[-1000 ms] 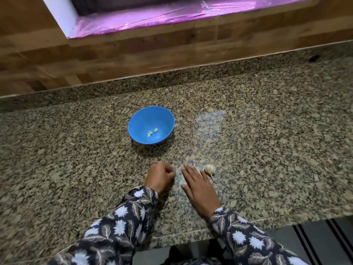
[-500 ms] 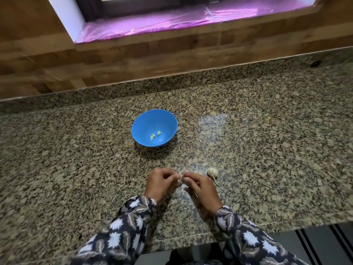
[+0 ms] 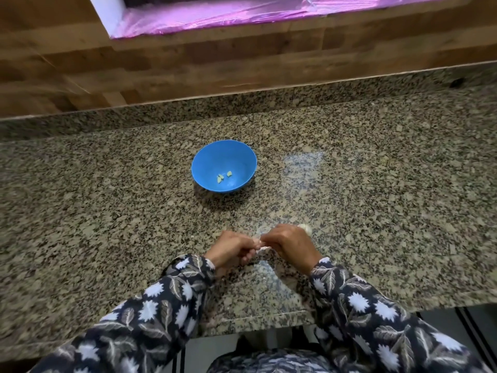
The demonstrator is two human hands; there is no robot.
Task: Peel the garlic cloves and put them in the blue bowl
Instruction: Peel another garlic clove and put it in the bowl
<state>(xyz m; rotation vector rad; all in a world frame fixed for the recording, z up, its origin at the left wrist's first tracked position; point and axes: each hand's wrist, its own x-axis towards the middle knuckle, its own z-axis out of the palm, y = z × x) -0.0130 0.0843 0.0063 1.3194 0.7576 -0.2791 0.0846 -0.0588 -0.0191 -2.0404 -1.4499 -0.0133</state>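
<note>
Near the front edge of the speckled granite table (image 3: 376,211), left hand (image 3: 231,250) and right hand (image 3: 289,244) held close together, fingertips meeting. Both with fingers curled, pinching a small pale garlic clove (image 3: 259,244) between them, just above the stone; too blurred to tell how much skin is on it. Just behind the right hand, partly hidden by its knuckles, a whitish garlic bulb (image 3: 305,228) resting on the table. Farther back and a little to the left, well apart from both hands, the blue bowl (image 3: 209,157), upright, with a few small yellowish peeled cloves (image 3: 223,176) lying at its bottom. Dark sleeves (image 3: 166,300) with a white leaf-and-flower print on both forearms, reaching in over the table edge. Beyond the table, a low granite upstand (image 3: 269,100), then a wood-look wall (image 3: 242,65) and a shiny purple sill (image 3: 242,14) at the very top.
</note>
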